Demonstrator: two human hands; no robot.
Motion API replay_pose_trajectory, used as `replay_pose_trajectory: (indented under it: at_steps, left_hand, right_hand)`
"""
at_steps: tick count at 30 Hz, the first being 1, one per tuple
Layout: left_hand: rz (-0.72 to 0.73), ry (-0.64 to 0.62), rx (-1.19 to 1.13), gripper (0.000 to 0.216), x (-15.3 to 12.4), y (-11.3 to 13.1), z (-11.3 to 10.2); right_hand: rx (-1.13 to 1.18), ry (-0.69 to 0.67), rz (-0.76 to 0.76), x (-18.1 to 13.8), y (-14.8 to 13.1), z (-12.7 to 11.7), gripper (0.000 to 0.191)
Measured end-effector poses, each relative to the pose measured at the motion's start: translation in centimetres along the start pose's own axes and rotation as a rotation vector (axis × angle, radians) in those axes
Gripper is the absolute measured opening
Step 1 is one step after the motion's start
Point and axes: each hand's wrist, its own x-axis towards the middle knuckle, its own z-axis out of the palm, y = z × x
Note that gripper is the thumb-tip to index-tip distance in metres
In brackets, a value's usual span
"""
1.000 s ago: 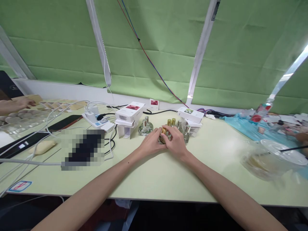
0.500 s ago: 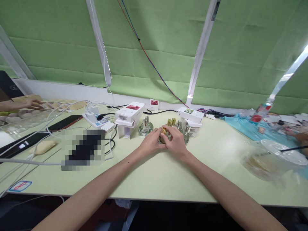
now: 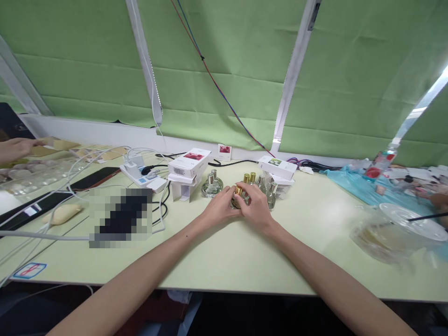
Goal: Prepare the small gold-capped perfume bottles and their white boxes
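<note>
Both my hands meet at the middle of the pale green table (image 3: 245, 256) around a small glass perfume bottle with a gold cap (image 3: 238, 196). My left hand (image 3: 219, 210) is wrapped round its left side, and my right hand (image 3: 257, 207) curls over it from the right with fingers on the cap. Just behind stand more small bottles: two gold-capped ones (image 3: 249, 179), silver-capped ones (image 3: 271, 193), and a round silver-capped pair (image 3: 212, 185) to the left. The held bottle's body is mostly hidden by my fingers.
White perfume boxes (image 3: 189, 163) are stacked at the left and further boxes (image 3: 278, 168) at the right of the bottles. A power strip with cables (image 3: 142, 175) and phones (image 3: 94, 177) lie left. Another person's hand (image 3: 16, 147) is at far left. Clear plastic bowls (image 3: 392, 231) sit right.
My hands and the bottle have stayed put. The other person's hand at the far left has pulled back toward the frame edge, holding a tan card.
</note>
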Motion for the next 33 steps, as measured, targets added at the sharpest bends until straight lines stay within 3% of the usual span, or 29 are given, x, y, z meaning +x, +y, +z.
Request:
replay_pose_trajectory:
  at_steps: [18,33]
  left_hand:
    - [-0.026,-0.01,0.037,0.034,0.16,-0.04,-0.18]
    - [-0.037,0.053,0.1,0.022,0.12,0.53,-0.56]
  right_hand:
    - [-0.013,0.003,-0.002,0.02,0.09,0.03,0.03]
    - [-0.016,0.0,0.001,0.03,0.05,0.0,0.03]
